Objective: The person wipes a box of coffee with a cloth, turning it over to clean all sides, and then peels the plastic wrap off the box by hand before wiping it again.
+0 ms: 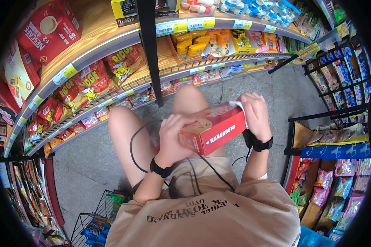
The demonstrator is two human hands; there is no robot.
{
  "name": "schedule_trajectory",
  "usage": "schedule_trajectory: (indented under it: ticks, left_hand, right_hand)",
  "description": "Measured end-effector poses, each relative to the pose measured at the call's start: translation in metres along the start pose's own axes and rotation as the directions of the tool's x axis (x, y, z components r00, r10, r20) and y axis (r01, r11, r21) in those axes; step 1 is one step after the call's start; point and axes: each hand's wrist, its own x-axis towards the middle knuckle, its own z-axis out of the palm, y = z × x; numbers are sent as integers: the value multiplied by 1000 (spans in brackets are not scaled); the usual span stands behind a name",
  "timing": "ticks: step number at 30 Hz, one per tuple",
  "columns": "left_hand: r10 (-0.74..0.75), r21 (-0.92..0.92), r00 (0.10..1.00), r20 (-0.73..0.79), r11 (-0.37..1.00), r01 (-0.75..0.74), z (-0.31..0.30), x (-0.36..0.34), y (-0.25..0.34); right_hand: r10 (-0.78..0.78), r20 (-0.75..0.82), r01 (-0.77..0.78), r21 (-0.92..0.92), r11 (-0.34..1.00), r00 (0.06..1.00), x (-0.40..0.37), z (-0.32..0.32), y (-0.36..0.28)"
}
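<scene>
A red box [221, 131] with white lettering along its side is held tilted above my lap, between both hands. My left hand [173, 133] grips its left end, fingers over the top edge. At the other end, my right hand [256, 114] is closed around the corner, with a white piece [239, 108] showing between the fingers and the box. Whether that white piece is a cloth or part of the box, I cannot tell. Black bands circle both wrists, and dark cables hang around my lap.
Ahead curves a snack shelf [107, 45] with Nescafe bags [49, 31], red Ridge snack bags [95, 78] and yellow packets [197, 45]. A black post [148, 49] stands before it. A wire basket [80, 226] holding blue packets is at my left. Candy racks [317, 181] line the right.
</scene>
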Motion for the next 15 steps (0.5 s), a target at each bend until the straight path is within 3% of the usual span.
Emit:
schedule_trajectory:
  ticks: [6,9,12,15]
  left_hand:
    - [-2,118,1000,17,993,0,8,0,18]
    - [-30,86,999,25,996,28,5,-1,18]
    - [-36,48,999,39,998,34,3,-4,10]
    - [-18,-49,1000,20,999,19,-1,-6,-1]
  right_hand:
    - [-184,14,184,14,983,983,-10,7,-75]
    - [-278,-83,282,45,958,957,-10,15,-112]
    - [-307,-106,316,86,945,946,-8,21,-119]
    - [-198,21,197,39,980,980,-5,17,-109]
